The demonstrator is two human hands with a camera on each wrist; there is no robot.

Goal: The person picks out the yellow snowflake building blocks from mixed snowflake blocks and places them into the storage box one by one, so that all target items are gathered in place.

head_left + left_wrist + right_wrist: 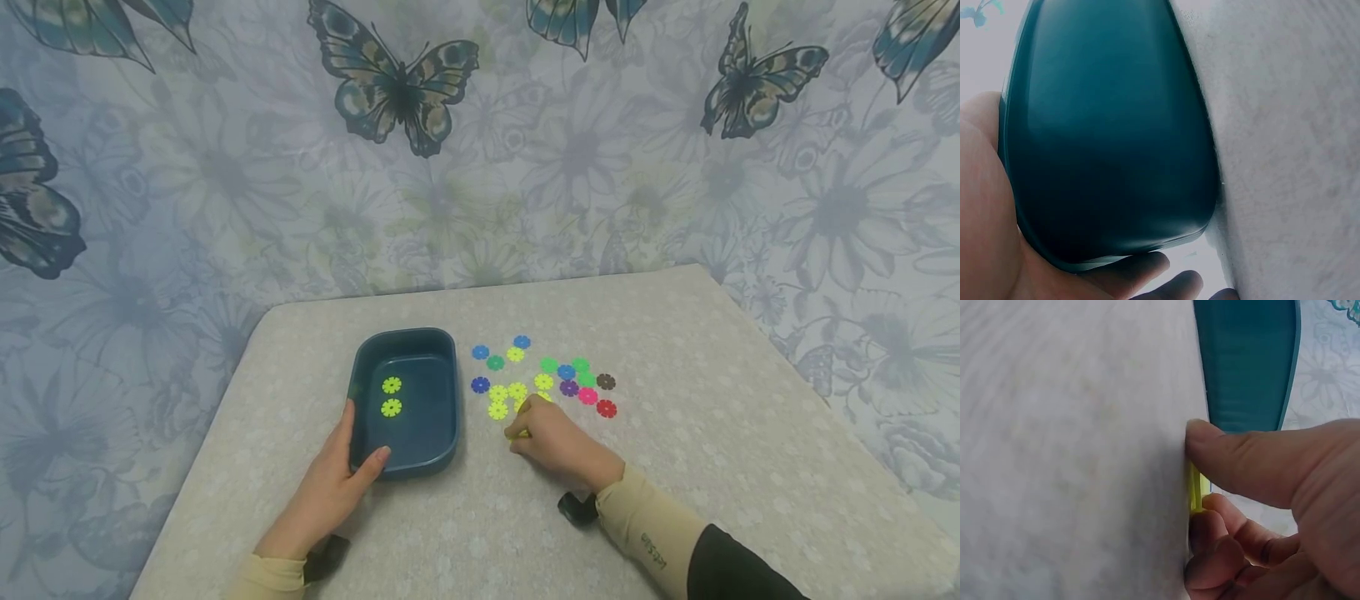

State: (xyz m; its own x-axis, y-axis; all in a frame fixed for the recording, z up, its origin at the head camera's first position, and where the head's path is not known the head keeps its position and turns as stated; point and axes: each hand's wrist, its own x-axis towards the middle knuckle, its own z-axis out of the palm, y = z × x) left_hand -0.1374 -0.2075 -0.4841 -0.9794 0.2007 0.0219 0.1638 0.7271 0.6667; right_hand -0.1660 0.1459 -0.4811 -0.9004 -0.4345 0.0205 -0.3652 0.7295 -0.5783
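A dark teal plastic tub (426,429) stands on the table, with two yellow flower-shaped discs (392,407) lying on its floor. My left hand (318,492) holds the tub at its near left corner, thumb over the near rim and fingers along the outer left wall. In the left wrist view the tub's outer side (1110,125) fills the middle, fingers (1129,272) behind it. Right of the tub, my right hand (562,446) pinches a yellow flower disc (1195,487) between thumb and fingers, low at the tabletop. More yellow discs (498,410) lie just beyond that hand, partly covered by it.
Several other flower discs lie scattered to the right of the tub: blue (480,385), green (549,365), purple (569,388), pink (588,396), red (607,408) and brown (606,381). A pale patterned cloth (720,433) covers the table, which meets a butterfly-print wall (570,208) behind.
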